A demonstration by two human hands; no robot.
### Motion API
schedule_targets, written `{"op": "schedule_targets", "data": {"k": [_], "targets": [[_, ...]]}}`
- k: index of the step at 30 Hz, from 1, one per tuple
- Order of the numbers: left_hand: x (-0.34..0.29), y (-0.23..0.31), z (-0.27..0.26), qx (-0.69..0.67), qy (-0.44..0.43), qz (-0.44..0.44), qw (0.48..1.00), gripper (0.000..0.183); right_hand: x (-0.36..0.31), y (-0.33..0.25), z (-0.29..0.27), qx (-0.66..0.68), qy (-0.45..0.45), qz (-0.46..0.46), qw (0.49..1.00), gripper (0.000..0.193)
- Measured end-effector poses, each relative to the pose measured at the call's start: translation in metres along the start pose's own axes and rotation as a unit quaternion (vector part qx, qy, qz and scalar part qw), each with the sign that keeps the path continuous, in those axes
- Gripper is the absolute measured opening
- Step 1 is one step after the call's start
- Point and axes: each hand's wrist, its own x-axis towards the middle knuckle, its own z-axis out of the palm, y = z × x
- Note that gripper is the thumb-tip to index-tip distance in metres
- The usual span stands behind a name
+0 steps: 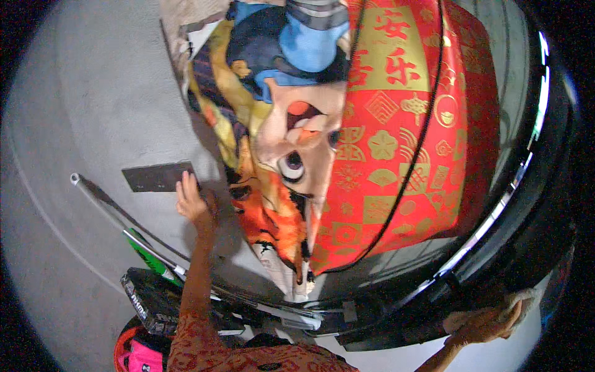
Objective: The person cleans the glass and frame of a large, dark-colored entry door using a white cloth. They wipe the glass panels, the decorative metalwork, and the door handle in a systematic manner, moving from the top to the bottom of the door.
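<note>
My left hand [192,197] reaches up to the grey wall, its fingers stretched out. The fingertips rest at the right end of a dark rectangular switch plate [152,177]. At the lower right my right hand [486,325] is closed around a crumpled pale cloth [525,299], beside a dark panel. Part of that cloth is hidden by the fingers. Between my arms hangs a towel [310,133] printed with cartoon figures, which appear upside down. Next to it is a red bag [384,173] with gold patterns and a thin black cord.
A metal pole [127,220] leans along the wall at the left, near a green strip [149,254]. Below are a black box [139,304] and a red container [126,350] with a pink item [145,356] in it. A shiny curved edge [496,214] runs along the right.
</note>
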Motion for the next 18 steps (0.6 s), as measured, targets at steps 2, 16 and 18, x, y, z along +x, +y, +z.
{"op": "schedule_targets", "data": {"k": [2, 16, 18], "targets": [[-0.006, 0.007, 0.008, 0.048, -0.003, -0.008, 0.999, 0.058, 0.000, 0.020, -0.001, -0.022, 0.000, -0.075, 0.997, 0.051], [0.002, 0.014, -0.001, -0.031, -0.033, -0.009, 0.999, 0.061, 0.008, 0.011, -0.002, 0.019, 0.013, -0.088, 0.996, 0.036], [0.000, 0.010, 0.001, -0.040, -0.042, -0.007, 0.998, 0.062, 0.008, 0.011, -0.002, 0.007, 0.011, -0.092, 0.996, 0.034]]}}
